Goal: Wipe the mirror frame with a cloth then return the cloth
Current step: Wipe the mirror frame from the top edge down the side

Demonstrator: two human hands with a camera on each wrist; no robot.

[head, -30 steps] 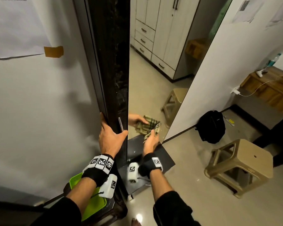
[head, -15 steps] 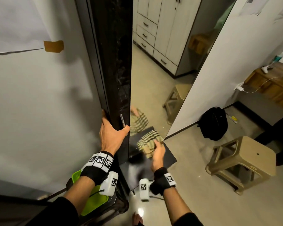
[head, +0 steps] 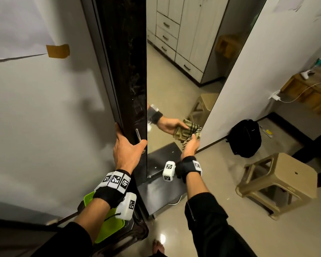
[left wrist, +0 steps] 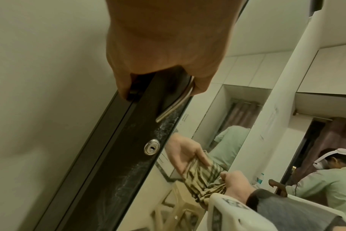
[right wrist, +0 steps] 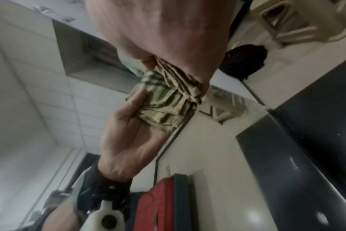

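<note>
The tall mirror (head: 176,75) stands in a dark frame (head: 126,71), set against a pale wall (head: 44,108). The left hand (head: 126,153) grips the frame's left strip, fingers wrapped round the outer edge toward the wall and thumb (head: 140,143) laid across the front face. From the left wrist view, a slim metal handle (left wrist: 176,103) runs out from under that thumb, and a round keyhole lock (left wrist: 151,146) sits on the same strip farther along from the grip. Dusty smears mark the dark strip past the handle.

To the right of that grip, across the glass, the right hand (head: 190,146) holds the checked cloth (head: 192,135) bunched up against the mirror's right edge, where the frame meets the white wall beyond. Its fingers are curled round the fabric, the wad pressed between them and the glass; the right wrist view shows the cloth (right wrist: 180,79) emerging from under the palm, doubled by its reflection right against it.

Below the left wrist lies a green tray (head: 109,227) on a dark stand. Right of the cloth hand, well apart on the floor, stand a beige plastic stool (head: 278,184) and a black backpack (head: 246,138). A taped sheet of paper (head: 17,28) hangs on the wall above the left grip.
</note>
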